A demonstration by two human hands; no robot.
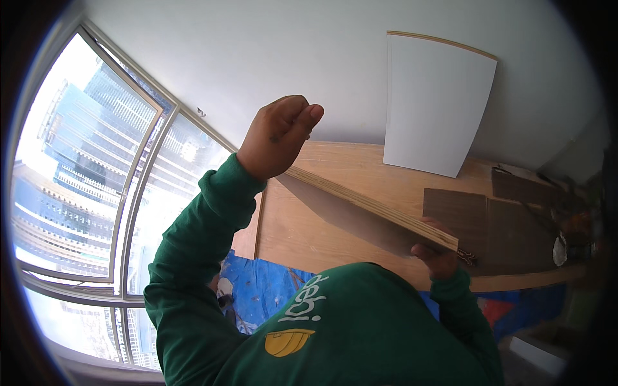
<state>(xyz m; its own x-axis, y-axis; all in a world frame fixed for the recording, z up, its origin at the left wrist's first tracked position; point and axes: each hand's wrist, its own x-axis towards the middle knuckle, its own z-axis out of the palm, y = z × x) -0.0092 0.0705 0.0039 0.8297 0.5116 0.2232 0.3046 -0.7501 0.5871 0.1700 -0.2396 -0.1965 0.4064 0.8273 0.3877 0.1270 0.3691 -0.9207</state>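
Note:
A plywood board [360, 198] stands on its edge, tilted, with the layered edge facing up and running from upper left to lower right. My right hand [438, 258] grips its near right end, thumb on the face towards me. My left hand [281, 136] is raised by the board's far left end, curled into a fist with the thumb along the top. Whatever may be inside that fist is hidden. Under the board lies a wide wooden worktop [309, 241].
A white panel [438, 106] leans on the wall at the back. Dark brown sheets [454, 209] lie on the worktop's right side, with blurred items beyond. Blue sheeting [261, 286] covers the floor below. Windows [90, 167] run along the left.

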